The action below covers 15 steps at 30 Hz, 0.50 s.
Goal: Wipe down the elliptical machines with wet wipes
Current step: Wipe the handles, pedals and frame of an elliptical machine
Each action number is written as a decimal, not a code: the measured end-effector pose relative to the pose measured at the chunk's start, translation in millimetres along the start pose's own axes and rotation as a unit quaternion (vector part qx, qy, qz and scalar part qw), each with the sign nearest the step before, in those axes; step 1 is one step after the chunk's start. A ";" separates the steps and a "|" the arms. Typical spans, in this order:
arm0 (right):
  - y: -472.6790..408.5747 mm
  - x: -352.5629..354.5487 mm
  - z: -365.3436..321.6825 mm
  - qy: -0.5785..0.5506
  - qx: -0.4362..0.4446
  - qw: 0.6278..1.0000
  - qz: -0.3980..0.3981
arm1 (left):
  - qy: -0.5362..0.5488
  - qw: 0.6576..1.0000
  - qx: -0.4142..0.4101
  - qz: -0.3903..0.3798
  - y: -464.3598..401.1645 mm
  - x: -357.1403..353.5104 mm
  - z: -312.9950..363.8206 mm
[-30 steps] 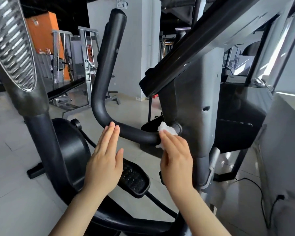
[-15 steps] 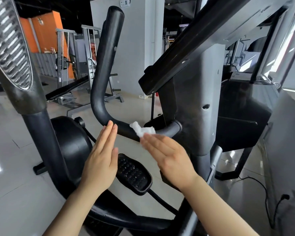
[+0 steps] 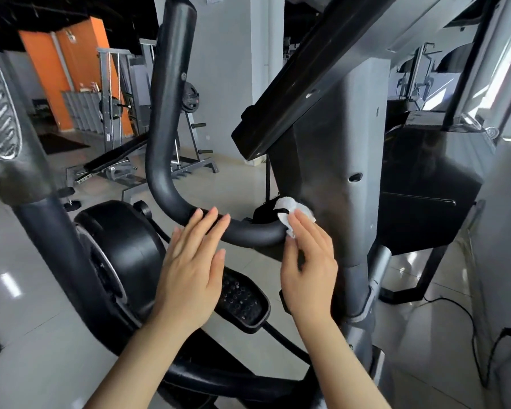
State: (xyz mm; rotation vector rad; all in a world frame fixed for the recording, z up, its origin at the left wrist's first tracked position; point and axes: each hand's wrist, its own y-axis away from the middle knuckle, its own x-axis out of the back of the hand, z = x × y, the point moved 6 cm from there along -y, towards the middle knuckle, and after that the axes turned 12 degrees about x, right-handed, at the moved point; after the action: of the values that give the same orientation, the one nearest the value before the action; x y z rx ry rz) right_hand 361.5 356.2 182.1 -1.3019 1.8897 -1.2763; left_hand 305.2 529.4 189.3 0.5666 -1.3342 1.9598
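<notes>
The elliptical machine (image 3: pixel 337 149) fills most of the frame: a grey upright column at centre right, with a black padded handlebar (image 3: pixel 163 122) that rises at upper centre and curves down into the column at mid-frame. A black pedal (image 3: pixel 242 299) (studded on top) sits at lower centre. A crumpled white wet wipe (image 3: pixel 292 212) lies against the handlebar's joint with the column.

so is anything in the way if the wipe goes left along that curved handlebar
Only the person's own left hand: its straight fingers lie over the curved handlebar just left of the wet wipe, which the right hand presses at the bar's inner end. Nothing else visible blocks it.
</notes>
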 end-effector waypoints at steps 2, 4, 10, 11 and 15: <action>1.1 4.9 -1.5 -0.014 0.002 1.000 0.028 | -0.004 1.000 -0.006 -0.004 0.1 2.0 -1.2; 8.0 6.6 -11.3 -0.008 0.008 0.999 0.045 | -0.003 1.000 -0.010 -0.009 0.1 2.5 -0.9; 41.4 -25.3 -81.7 -0.108 0.117 0.985 -0.063 | 0.056 0.997 0.010 -0.054 1.8 3.3 -6.6; 34.2 -18.1 -80.8 -0.112 0.124 0.985 -0.043 | 0.060 0.996 0.016 -0.060 2.2 4.4 -9.4; -14.9 16.1 -20.8 0.022 0.082 0.996 0.013 | 0.061 0.997 0.013 -0.054 1.1 5.7 -8.8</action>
State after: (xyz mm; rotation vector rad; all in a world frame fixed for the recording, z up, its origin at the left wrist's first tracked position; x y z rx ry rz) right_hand 344.5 348.6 206.0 -1.1695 1.7842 -1.4245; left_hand 300.8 538.9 189.3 0.5110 -1.1808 1.8945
